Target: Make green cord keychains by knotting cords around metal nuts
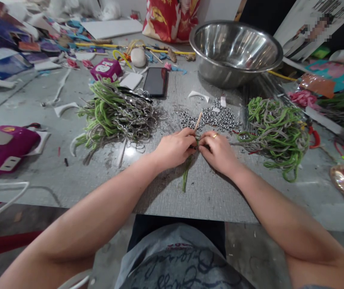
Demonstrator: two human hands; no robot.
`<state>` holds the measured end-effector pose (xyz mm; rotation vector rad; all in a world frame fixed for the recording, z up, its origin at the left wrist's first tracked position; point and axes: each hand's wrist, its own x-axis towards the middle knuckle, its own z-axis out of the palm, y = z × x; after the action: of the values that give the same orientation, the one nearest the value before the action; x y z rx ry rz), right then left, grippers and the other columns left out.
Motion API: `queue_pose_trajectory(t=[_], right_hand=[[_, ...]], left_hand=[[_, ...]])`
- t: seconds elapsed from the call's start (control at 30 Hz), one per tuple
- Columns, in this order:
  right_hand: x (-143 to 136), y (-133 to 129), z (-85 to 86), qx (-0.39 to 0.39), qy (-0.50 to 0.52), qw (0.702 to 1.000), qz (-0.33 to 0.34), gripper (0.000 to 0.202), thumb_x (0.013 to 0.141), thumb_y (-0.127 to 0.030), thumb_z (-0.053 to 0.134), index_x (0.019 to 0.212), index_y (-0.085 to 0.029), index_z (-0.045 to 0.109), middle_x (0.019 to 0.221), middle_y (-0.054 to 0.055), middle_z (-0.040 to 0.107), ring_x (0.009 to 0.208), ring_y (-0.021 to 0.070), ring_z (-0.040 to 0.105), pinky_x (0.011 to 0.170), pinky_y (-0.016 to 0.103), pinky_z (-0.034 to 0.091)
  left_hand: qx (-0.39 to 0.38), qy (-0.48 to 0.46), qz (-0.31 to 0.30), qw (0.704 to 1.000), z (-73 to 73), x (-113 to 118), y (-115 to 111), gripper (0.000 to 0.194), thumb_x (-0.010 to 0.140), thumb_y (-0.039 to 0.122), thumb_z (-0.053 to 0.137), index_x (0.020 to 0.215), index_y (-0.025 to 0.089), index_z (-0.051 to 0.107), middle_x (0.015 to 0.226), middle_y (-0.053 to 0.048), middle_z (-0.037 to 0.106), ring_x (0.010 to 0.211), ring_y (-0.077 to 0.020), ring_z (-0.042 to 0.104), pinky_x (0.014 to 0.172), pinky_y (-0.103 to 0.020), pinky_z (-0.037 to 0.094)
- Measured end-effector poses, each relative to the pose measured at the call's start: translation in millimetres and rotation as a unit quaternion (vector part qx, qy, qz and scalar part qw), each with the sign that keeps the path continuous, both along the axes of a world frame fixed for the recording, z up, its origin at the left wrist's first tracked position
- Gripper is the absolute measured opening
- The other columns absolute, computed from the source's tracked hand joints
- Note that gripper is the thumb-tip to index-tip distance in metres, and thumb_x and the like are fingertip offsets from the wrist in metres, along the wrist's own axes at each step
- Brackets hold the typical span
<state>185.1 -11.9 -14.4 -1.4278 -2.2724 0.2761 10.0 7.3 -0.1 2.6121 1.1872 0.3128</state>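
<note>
My left hand (180,147) and my right hand (215,150) meet at the middle of the table, fingertips pinched close together. Between them runs a green cord (185,178), its end hanging toward me below the left fingers. A thin wooden stick (199,121) pokes up above the left fingers; its lower end is hidden. The right hand wears a ring, and its fingers are closed at the cord. Just beyond the hands lie many silver beads (224,119). A bundle of green and grey cords (277,134) lies to the right, and another cord bundle with metallic pieces (114,112) to the left.
A steel bowl (235,48) stands at the back right beside a red bag (170,20). A dark phone (155,82) lies behind the beads. Purple devices (15,146) sit at left, with scraps (6,64) heaped at the back left. The table's front edge is near my body.
</note>
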Motion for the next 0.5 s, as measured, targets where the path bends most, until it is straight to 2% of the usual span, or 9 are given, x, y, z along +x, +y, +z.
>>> queue_pose_trajectory(t=[0.1,0.23,0.37,0.5], right_hand=[[3,1,-3.1,-0.01,0.031,0.999,-0.038,0.006,0.078,-0.022,0.057,0.081,-0.018,0.06,0.099,0.01,0.061,0.095,0.0265,0.056,0.085,0.047,0.041],[7,4,-7.7,-0.014,0.05,0.996,-0.068,0.02,0.072,-0.022,0.063,0.091,-0.021,0.059,0.108,0.011,0.06,0.105,0.0304,0.053,0.088,0.053,0.039],[13,6,-9.8,-0.042,0.045,0.997,-0.049,0.036,0.07,-0.021,0.065,0.105,-0.023,0.057,0.121,0.011,0.056,0.117,0.0325,0.047,0.093,0.056,0.036],[20,6,-8.3,-0.124,0.015,0.992,-0.004,0.06,0.069,-0.026,0.067,0.125,-0.022,0.047,0.139,0.015,0.039,0.13,0.0339,0.033,0.102,0.058,0.028]], left_hand=[[0.001,-0.002,-0.002,1.0,0.0,0,0,0.016,0.084,0.025,0.05,0.095,0.021,0.061,0.119,-0.002,0.054,0.09,-0.0175,0.06,0.063,-0.026,0.045],[0.002,0.001,-0.004,1.0,0.4,0,0,0.016,0.084,0.025,0.05,0.094,0.021,0.061,0.119,-0.002,0.054,0.09,-0.0172,0.06,0.063,-0.026,0.045],[0.001,0.002,-0.002,1.0,0.5,0,0,0.015,0.084,0.026,0.051,0.094,0.02,0.061,0.117,-0.003,0.055,0.088,-0.0171,0.06,0.062,-0.026,0.045],[0.001,0.002,-0.001,1.0,0.6,0,0,0.015,0.083,0.026,0.052,0.095,0.02,0.061,0.118,-0.003,0.055,0.09,-0.0174,0.06,0.064,-0.026,0.046]])
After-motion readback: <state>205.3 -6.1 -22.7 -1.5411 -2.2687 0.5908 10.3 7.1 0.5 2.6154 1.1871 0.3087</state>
